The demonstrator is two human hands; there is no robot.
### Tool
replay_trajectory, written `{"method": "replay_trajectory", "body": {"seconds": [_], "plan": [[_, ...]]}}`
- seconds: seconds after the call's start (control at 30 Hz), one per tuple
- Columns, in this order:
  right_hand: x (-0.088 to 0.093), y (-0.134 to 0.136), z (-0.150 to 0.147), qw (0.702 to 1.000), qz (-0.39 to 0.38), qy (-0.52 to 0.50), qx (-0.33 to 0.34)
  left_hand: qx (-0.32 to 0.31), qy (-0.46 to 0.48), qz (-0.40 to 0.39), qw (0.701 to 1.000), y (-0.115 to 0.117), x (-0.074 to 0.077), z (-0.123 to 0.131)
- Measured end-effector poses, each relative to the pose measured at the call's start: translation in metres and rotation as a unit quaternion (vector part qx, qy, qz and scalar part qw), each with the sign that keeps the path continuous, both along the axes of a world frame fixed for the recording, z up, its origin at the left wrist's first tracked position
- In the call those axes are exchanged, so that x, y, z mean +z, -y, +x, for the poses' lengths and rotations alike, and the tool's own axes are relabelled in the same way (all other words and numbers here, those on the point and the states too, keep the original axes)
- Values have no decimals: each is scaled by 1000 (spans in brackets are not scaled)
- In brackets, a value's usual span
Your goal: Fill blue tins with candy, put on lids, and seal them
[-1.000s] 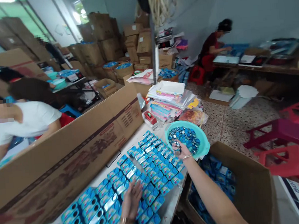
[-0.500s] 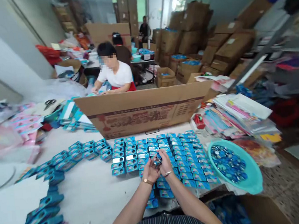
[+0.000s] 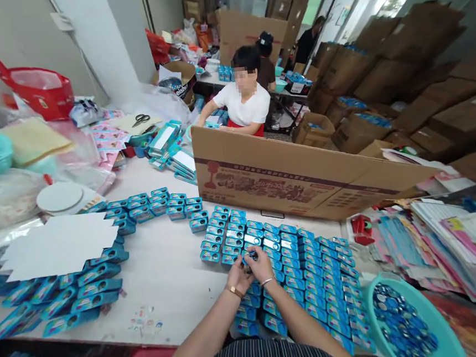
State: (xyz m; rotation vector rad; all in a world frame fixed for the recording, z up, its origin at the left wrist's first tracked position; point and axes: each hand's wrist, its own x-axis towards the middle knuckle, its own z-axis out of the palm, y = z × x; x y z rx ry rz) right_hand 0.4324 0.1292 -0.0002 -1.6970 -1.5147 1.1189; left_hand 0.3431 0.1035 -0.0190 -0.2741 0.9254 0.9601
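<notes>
A long cardboard panel stands on edge across the white table, and just on its near side blue boxes stand packed in slanting rows. Over these rows, in front of the panel's middle, the two hands meet. The left hand is half cupped, its fingers curled in; the right hand is drawn narrow, with thumb and fingers pinched on small round pieces, blue and shiny. The hands overlap and the pieces are small, so how many lie between them I cannot tell. In the rows nearest the panel's left end, several boxes show dark round holes on top. Near the panel's right end sits a red tape dispenser, with a stack of papers beside it; nearer than both, a turquoise basin holds a heap of blue and silvery caps. Well to the left of the panel, a jagged white card lies over more blue boxes, just nearer than a white disc. Scissors lie beyond the panel's left end, and behind the panel a person in a white shirt leans to the left.
</notes>
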Motion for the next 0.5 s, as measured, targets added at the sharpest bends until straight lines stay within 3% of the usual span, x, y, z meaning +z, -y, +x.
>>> {"method": "replay_trajectory", "body": {"seconds": [0.17,0.5], "plan": [[-4,-16,-2,991,-53,76,99,25,-125,-14,992,0,-5,-6],[-18,-61,8,972,-218,-77,40,-12,-220,33,975,-28,-6,-41]]}}
